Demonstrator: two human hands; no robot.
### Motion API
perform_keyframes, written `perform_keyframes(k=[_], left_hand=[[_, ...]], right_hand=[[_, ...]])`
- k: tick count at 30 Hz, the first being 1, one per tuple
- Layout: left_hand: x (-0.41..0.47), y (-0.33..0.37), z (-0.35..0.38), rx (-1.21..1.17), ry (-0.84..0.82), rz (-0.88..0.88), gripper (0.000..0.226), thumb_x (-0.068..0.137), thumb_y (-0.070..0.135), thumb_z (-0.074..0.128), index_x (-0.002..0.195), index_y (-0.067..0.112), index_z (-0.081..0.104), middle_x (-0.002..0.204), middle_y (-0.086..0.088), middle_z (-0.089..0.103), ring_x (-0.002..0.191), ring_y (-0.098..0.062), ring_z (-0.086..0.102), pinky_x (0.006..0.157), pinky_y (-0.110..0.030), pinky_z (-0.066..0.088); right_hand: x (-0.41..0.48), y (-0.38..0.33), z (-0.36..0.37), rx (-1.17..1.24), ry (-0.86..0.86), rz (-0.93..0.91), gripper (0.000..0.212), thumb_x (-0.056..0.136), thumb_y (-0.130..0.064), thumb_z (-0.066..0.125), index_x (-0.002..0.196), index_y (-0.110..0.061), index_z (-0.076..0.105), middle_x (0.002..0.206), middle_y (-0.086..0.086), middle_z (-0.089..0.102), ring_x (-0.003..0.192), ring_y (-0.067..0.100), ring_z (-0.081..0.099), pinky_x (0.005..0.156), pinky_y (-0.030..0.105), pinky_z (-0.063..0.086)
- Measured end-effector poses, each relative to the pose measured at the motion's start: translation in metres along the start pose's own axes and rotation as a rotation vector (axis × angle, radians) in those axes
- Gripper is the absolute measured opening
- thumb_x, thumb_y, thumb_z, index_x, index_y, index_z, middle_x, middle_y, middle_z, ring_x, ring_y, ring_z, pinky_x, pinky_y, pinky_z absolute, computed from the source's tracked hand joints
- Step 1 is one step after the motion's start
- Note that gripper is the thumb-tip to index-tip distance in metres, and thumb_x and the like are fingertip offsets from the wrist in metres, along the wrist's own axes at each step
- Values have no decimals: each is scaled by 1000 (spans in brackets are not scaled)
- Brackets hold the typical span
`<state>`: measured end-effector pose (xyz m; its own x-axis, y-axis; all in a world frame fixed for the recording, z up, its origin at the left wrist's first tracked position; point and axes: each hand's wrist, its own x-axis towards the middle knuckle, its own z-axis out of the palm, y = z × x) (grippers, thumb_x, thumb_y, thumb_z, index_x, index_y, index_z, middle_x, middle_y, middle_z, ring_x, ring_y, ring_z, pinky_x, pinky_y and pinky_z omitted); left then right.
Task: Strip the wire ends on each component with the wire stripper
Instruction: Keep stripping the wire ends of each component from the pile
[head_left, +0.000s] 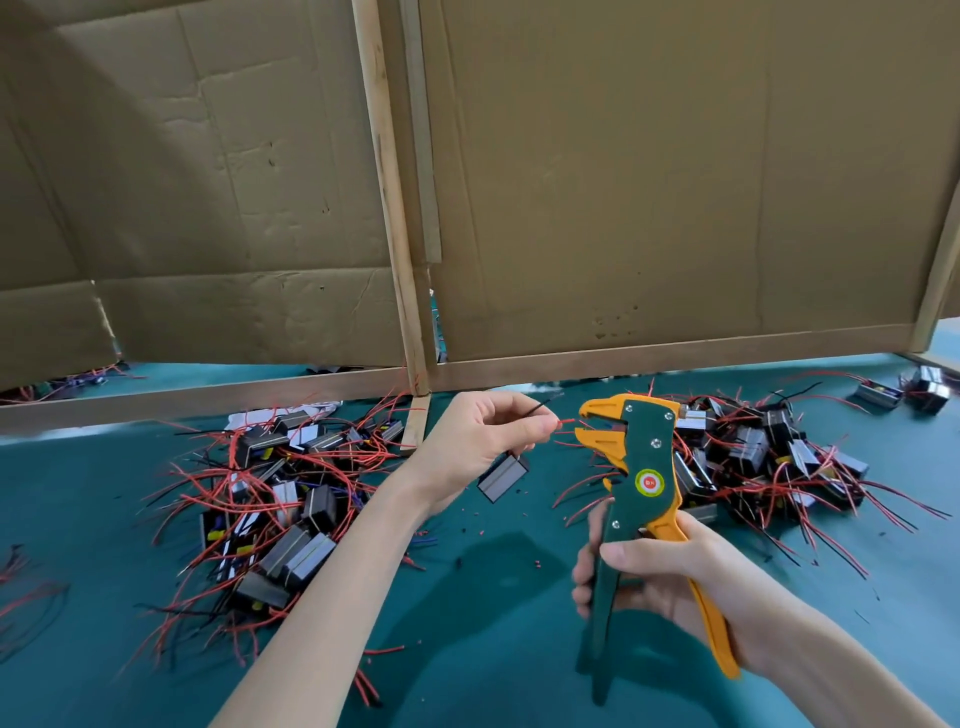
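Wire stripper (644, 467) stood upright in your right hand (654, 577), your fingers wrapped round both handles and its orange jaws standing open. Your left hand (478, 441) pinched a red wire (566, 420) between thumb and forefinger. Its tip was just at the mouth of the jaws and, as far as I could tell, not yet bitten. A black wire (540, 406) poked out above the same fingers, and the component (503, 477) hung just below that hand, clear of the desk (493, 649). Whether either end was bare was too small to tell.

Short red and black scraps (480, 531) lay on the desk between your hands, which suggested some ends had been stripped. The left heap (280, 514) of components lay outside your left hand, and the right heap (769, 457) lay beyond your right. I could not tell which was finished and which was waiting. I would judge you were mid-batch: this red end was the step in hand, the black one likely next, and many components were left.
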<state>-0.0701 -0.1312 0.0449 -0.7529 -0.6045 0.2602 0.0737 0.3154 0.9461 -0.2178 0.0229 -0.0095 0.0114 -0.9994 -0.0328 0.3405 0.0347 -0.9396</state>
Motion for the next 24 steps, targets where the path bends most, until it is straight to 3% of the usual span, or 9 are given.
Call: perform_keyframes(k=[19,24], left_hand=[[-4,11,0,142,-79,-10,11,88,12,67,79,17,70,66,13,63,65,-2,52,67,-14,43],[-5,13,-4,157,-128,-21,10,88,13,67,79,18,71,69,12,64,67,-1,54,68,-13,43]], right_hand=[[-3,-2,-3,-122,8,27,43,56,-18,94,86,-2,68,82,32,62,75,45,64,75,54,54],[-5,-3,1,-169,60,49,45,51,-27,96,76,-4,67,73,29,60,65,40,62,66,48,55]])
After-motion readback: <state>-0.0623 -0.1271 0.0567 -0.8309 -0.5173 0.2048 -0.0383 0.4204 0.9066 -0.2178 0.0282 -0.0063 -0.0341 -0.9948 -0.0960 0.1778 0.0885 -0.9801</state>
